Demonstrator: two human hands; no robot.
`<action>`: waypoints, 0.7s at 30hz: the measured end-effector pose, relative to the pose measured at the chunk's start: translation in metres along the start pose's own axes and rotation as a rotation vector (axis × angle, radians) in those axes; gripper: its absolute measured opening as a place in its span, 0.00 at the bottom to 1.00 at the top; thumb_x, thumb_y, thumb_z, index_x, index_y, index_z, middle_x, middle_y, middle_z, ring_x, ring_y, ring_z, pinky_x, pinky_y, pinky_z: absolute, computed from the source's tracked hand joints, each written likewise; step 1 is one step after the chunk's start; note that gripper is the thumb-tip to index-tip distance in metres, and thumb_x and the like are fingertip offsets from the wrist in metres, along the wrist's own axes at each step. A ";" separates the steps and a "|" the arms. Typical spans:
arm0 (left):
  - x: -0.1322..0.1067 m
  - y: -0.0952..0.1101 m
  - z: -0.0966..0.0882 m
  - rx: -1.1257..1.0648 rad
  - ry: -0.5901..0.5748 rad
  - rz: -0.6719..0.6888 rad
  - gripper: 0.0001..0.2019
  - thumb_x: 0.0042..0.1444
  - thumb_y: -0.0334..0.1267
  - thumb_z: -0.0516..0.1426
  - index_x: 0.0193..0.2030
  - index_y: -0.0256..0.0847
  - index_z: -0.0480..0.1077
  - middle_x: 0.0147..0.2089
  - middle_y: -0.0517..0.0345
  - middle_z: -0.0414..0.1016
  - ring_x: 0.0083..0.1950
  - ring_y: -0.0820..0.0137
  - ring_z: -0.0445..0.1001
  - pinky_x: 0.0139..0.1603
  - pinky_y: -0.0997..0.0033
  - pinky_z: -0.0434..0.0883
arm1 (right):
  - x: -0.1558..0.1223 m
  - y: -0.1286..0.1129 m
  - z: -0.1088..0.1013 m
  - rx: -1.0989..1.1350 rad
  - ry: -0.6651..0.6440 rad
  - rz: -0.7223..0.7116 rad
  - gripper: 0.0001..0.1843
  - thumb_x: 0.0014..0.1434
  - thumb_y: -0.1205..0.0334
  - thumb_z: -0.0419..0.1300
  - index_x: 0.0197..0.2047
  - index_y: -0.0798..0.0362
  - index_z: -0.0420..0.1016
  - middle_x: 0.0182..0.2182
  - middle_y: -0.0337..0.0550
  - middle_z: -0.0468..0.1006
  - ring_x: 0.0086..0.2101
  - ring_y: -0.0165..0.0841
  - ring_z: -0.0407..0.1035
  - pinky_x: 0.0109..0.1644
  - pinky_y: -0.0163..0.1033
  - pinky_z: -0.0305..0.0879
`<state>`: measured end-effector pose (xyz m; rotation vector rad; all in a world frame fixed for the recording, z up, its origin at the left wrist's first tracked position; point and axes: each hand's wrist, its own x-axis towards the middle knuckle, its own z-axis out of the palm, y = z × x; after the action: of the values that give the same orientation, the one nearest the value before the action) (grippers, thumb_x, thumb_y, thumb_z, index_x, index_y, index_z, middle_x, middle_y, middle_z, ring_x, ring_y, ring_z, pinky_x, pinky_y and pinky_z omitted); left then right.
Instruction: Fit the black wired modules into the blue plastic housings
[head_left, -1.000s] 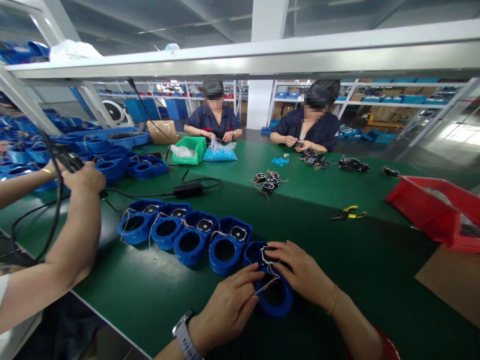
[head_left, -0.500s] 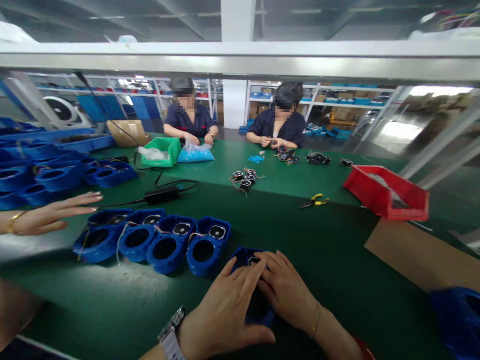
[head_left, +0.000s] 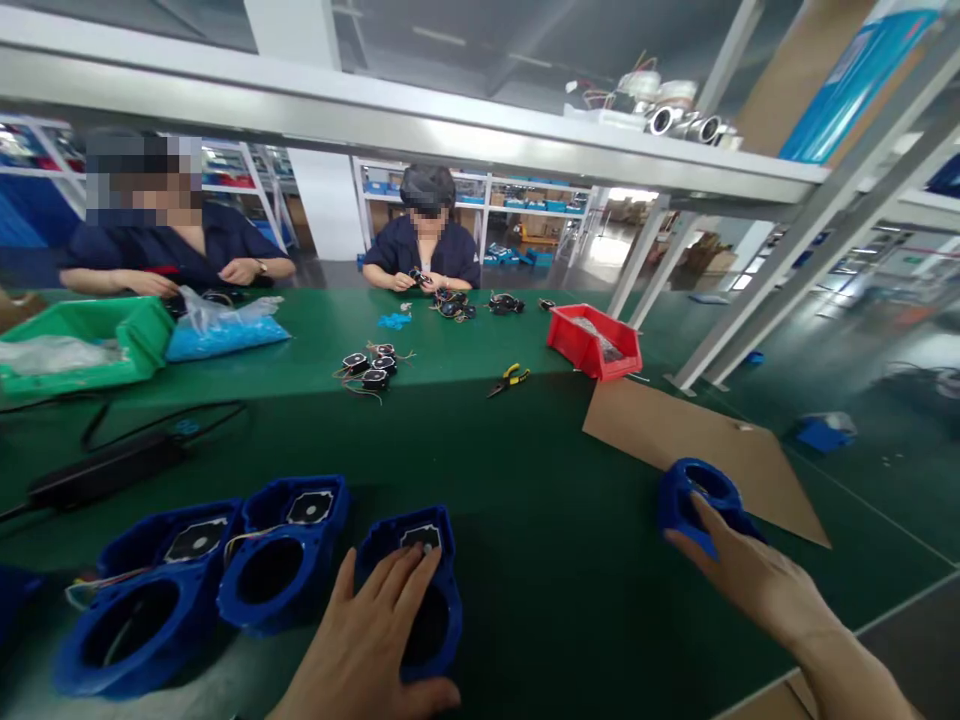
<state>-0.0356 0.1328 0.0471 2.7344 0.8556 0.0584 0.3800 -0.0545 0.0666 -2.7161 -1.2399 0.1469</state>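
My left hand (head_left: 375,635) lies over a blue plastic housing (head_left: 448,600), its fingers stretched out and the tips on the black square motor (head_left: 421,538) seated in it. Part of that housing's round opening is hidden under the hand. Out to the right, my right hand (head_left: 757,575) has hold of another blue housing (head_left: 671,500) near its round opening; some of its fingers are hidden. To the left of my left hand stand more blue housings (head_left: 262,590) with motors fitted and thin wires trailing out.
Yellow-handled pliers (head_left: 511,379), several loose motors (head_left: 375,368) and a red bin (head_left: 592,345) are farther back. A cardboard sheet (head_left: 675,425) lies at the right. A green bin (head_left: 142,340) and a black power adapter (head_left: 105,470) are at left. Two co-workers sit opposite.
My right hand has left the housing under my left hand and moved right to another blue housing. My left hand stays on the first one. The view has turned right.
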 end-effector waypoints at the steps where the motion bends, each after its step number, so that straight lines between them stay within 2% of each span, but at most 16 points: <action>1: 0.000 0.001 -0.001 -0.006 -0.010 -0.012 0.50 0.43 0.64 0.62 0.69 0.42 0.52 0.67 0.42 0.57 0.65 0.42 0.59 0.61 0.25 0.48 | -0.007 -0.010 -0.003 0.062 -0.076 -0.045 0.46 0.59 0.31 0.43 0.68 0.56 0.52 0.43 0.58 0.77 0.39 0.54 0.73 0.45 0.62 0.69; 2: -0.001 0.002 -0.002 -0.012 -0.018 -0.021 0.51 0.42 0.65 0.62 0.69 0.42 0.51 0.67 0.42 0.56 0.65 0.43 0.58 0.62 0.26 0.48 | -0.012 -0.020 -0.006 0.133 -0.131 -0.106 0.43 0.60 0.32 0.43 0.69 0.52 0.49 0.50 0.55 0.73 0.44 0.50 0.72 0.50 0.58 0.69; 4: -0.001 0.004 -0.006 -0.022 -0.038 -0.032 0.52 0.41 0.65 0.62 0.69 0.42 0.50 0.68 0.43 0.55 0.66 0.44 0.56 0.63 0.28 0.48 | -0.014 -0.038 -0.009 0.214 -0.150 -0.250 0.40 0.61 0.33 0.44 0.70 0.47 0.48 0.61 0.47 0.62 0.55 0.46 0.63 0.59 0.54 0.62; 6: -0.002 0.007 -0.011 -0.033 -0.063 -0.044 0.53 0.40 0.64 0.64 0.69 0.42 0.50 0.68 0.43 0.54 0.67 0.45 0.56 0.64 0.29 0.47 | -0.008 -0.050 -0.005 0.150 -0.148 -0.340 0.43 0.59 0.31 0.47 0.69 0.47 0.51 0.65 0.45 0.54 0.61 0.47 0.52 0.64 0.58 0.50; 8: -0.003 0.009 -0.017 -0.048 -0.085 -0.054 0.52 0.41 0.62 0.64 0.69 0.42 0.51 0.68 0.44 0.54 0.67 0.45 0.56 0.64 0.30 0.47 | 0.000 -0.060 0.007 0.018 -0.200 -0.367 0.46 0.55 0.28 0.48 0.68 0.48 0.54 0.66 0.45 0.49 0.63 0.52 0.46 0.65 0.63 0.45; 11: -0.004 0.007 -0.024 -0.085 -0.084 -0.041 0.50 0.43 0.60 0.64 0.68 0.43 0.51 0.68 0.45 0.55 0.67 0.48 0.56 0.65 0.32 0.46 | 0.003 -0.088 0.024 -0.127 -0.315 -0.380 0.47 0.55 0.28 0.49 0.69 0.45 0.51 0.68 0.43 0.40 0.61 0.56 0.49 0.62 0.65 0.52; 13: -0.005 0.002 -0.027 -0.115 -0.051 -0.027 0.48 0.45 0.61 0.63 0.68 0.43 0.51 0.68 0.46 0.56 0.67 0.50 0.56 0.66 0.34 0.45 | -0.002 -0.118 0.027 -0.166 -0.369 -0.409 0.46 0.56 0.29 0.50 0.70 0.45 0.47 0.68 0.41 0.36 0.58 0.56 0.57 0.59 0.62 0.58; 16: -0.005 -0.010 -0.028 -0.151 0.021 -0.006 0.47 0.47 0.64 0.61 0.68 0.45 0.50 0.68 0.47 0.56 0.66 0.53 0.57 0.67 0.35 0.42 | -0.008 -0.171 0.022 -0.185 -0.439 -0.396 0.46 0.60 0.34 0.48 0.71 0.52 0.44 0.68 0.49 0.36 0.50 0.51 0.67 0.56 0.58 0.64; 18: -0.004 -0.018 -0.029 -0.157 0.056 0.019 0.47 0.46 0.65 0.60 0.68 0.45 0.50 0.67 0.47 0.58 0.66 0.53 0.58 0.67 0.35 0.37 | -0.010 -0.206 0.020 -0.170 -0.464 -0.398 0.43 0.64 0.38 0.45 0.71 0.59 0.42 0.68 0.53 0.37 0.51 0.50 0.67 0.57 0.56 0.63; 21: -0.006 -0.029 -0.032 -0.163 0.085 0.050 0.47 0.47 0.66 0.58 0.68 0.44 0.50 0.66 0.46 0.59 0.66 0.54 0.58 0.67 0.37 0.29 | -0.016 -0.248 0.021 -0.099 -0.502 -0.548 0.39 0.66 0.44 0.45 0.70 0.61 0.42 0.68 0.51 0.39 0.56 0.49 0.61 0.61 0.54 0.58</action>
<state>-0.0598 0.1600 0.0703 2.6158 0.7678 0.2448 0.1826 0.0959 0.0909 -2.3681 -2.1203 0.7438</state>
